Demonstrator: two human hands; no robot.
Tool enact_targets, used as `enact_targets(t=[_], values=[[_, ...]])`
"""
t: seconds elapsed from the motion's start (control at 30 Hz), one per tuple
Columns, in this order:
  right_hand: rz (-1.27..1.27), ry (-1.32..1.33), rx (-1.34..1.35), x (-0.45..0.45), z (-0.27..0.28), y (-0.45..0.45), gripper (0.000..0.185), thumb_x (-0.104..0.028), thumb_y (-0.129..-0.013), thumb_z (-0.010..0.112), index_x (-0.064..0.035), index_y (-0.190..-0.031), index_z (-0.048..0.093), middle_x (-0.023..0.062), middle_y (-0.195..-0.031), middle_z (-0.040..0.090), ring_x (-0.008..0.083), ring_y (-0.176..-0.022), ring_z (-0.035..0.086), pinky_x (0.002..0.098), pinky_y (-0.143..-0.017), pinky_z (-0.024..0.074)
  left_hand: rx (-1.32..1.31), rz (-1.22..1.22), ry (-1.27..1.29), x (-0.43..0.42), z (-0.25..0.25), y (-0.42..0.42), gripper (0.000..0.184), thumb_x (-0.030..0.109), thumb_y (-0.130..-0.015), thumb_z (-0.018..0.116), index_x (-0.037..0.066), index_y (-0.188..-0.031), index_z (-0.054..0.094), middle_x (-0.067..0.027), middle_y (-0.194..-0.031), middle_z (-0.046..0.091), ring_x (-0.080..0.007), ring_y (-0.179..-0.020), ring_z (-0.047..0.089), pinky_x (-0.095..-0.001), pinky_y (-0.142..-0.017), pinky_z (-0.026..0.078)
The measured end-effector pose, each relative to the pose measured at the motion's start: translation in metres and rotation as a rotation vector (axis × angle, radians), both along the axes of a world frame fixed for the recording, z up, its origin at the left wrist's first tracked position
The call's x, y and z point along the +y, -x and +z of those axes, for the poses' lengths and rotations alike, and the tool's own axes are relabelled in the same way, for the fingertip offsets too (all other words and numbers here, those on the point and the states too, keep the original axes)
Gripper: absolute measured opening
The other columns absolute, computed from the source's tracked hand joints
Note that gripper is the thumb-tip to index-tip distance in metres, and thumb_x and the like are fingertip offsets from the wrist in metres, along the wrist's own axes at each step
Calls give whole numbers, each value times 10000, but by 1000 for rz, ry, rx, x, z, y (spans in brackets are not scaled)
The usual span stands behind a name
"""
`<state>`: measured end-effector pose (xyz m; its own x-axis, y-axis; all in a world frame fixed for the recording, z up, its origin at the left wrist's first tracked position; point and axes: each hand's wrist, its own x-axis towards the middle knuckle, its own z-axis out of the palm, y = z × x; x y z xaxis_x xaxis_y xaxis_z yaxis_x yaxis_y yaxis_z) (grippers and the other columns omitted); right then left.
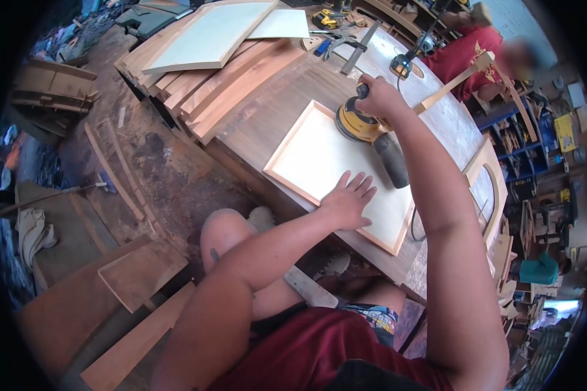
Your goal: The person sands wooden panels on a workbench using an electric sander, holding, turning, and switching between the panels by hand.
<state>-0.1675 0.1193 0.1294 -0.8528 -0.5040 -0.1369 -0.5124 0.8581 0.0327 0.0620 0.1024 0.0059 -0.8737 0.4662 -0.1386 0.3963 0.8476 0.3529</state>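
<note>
A shallow wooden frame with a pale panel inside [300, 156] lies on the workbench [251, 120]. My left hand [347, 203] rests with fingers spread on its near edge and panel, holding nothing. My right hand [378, 98] is wrapped round the top handle of a yellow and black sander [355, 124]. The sander sits at the frame's far edge, with its dark dust canister [391, 159] over the panel. The underside of the sander is hidden.
Curved wooden boards [241, 85] and framed panels [212, 32] are stacked at the upper left. A clamp [346, 45] and a yellow tool [327, 19] lie at the back. A person in a red shirt [460, 58] is across the bench. Planks lean at lower left.
</note>
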Motion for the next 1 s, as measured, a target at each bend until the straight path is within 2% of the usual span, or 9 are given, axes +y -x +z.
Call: enact_targets(t=[0.23,0.43,0.63,0.93,1.0], values=[[26,33,36,-16,-3,1,700,-367,-767,764,-239,-1426,565,190,-1343,592,378,-1186,639,443,-984,544,12,-12,7,1,-1,0,868,579,-983,501,57,-1625,236,-174,-1703,170,-321,-1590,80,-533,-1275,55],[152,77,51,-70,2,-9,745,-389,-770,782,-205,-1456,557,173,-1316,639,336,-1214,636,425,-1002,545,13,-23,11,3,-4,4,890,603,-978,504,70,-1632,221,-161,-1710,159,-313,-1594,66,-542,-1274,39],[138,33,30,-111,1,-9,790,-410,-774,804,-226,-1486,514,135,-1333,651,304,-1241,629,441,-1006,546,34,-12,-51,5,-12,8,897,623,-972,507,68,-1624,241,-162,-1702,188,-313,-1588,100,-546,-1269,63],[120,32,1,-69,5,-11,760,-404,-777,800,-223,-1463,527,152,-1374,611,298,-1241,629,442,-1012,543,22,8,1,6,-5,7,861,605,-990,488,82,-1627,237,-139,-1707,182,-295,-1589,101,-521,-1274,52],[88,19,14,-56,6,-17,755,-402,-776,797,-224,-1460,532,150,-1364,618,300,-1239,630,439,-1008,545,97,25,-41,7,-9,5,847,574,-985,510,59,-1610,260,-154,-1679,255,-303,-1575,163,-526,-1274,90]])
